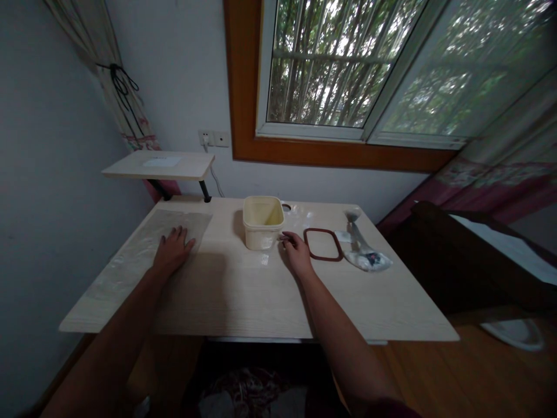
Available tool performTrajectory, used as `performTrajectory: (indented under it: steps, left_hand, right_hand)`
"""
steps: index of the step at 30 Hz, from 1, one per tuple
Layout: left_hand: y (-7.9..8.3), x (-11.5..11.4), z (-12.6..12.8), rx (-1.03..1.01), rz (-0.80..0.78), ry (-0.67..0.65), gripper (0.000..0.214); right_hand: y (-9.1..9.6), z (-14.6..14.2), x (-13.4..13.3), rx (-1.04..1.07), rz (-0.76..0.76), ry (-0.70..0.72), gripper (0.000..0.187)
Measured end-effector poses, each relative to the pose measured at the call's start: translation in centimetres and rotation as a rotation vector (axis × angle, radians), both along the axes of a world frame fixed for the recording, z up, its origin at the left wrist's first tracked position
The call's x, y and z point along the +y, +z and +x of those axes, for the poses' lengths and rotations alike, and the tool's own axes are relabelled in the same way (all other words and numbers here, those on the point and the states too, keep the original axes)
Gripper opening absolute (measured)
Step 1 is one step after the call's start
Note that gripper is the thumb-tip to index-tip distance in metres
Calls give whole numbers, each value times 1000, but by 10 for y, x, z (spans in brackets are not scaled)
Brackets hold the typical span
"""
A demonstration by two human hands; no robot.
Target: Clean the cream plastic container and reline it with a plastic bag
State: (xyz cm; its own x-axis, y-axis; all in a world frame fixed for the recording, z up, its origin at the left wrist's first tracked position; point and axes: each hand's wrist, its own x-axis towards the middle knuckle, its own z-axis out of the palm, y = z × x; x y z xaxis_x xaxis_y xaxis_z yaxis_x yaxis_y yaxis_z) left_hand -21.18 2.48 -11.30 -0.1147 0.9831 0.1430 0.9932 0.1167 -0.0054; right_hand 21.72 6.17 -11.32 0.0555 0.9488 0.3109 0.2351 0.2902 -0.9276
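Observation:
My left hand (173, 249) lies flat on a clear plastic sheet or bag (130, 258) spread over the left of the table, its fingers apart. At the table's middle stands a cream plastic bin (262, 235), upright and open at the top. Just right of it is my right hand (296, 252), fingers loosely bent towards the bin's side; I see nothing held in them. Whether the fingertips touch the bin I cannot tell. A brown rounded-square ring (323, 258) lies flat to the right of this hand. Beyond it is a crumpled clear plastic bag (368, 260) with a dark print.
A small raised shelf (191, 165) holding a pale paper stands at the table's back left. The wooden table (261, 307) has a round cable hole (286, 207) behind the bin. Wall sockets (213, 138) and a window are behind. Dark furniture (470, 255) stands at the right.

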Motion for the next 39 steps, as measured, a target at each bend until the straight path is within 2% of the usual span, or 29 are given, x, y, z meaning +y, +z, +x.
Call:
performTrajectory:
  steps: [6, 13, 23, 27, 31, 35, 39]
  left_hand:
    - [0, -21, 8, 46, 19, -68, 67]
    - [-7, -36, 10, 52, 43, -107, 66]
    - [-3, -60, 15, 23, 51, -159, 62]
    - [7, -49, 12, 17, 46, -160, 58]
    - [23, -24, 13, 16, 47, -130, 55]
    - [36, 3, 23, 55, 32, -107, 50]
    - [43, 23, 34, 71, 30, -60, 43]
  right_hand:
    - [-1, 1, 0, -2, 6, 16, 33]
    - [-1, 1, 0, -10, 0, 29, 33]
    - [1, 1, 0, -4, 3, 38, 33]
    - [3, 1, -1, -8, 12, 46, 33]
    - [5, 0, -2, -4, 4, 47, 33]
    - [8, 0, -4, 13, -9, 59, 32]
    - [9, 1, -4, 21, -20, 69, 32]
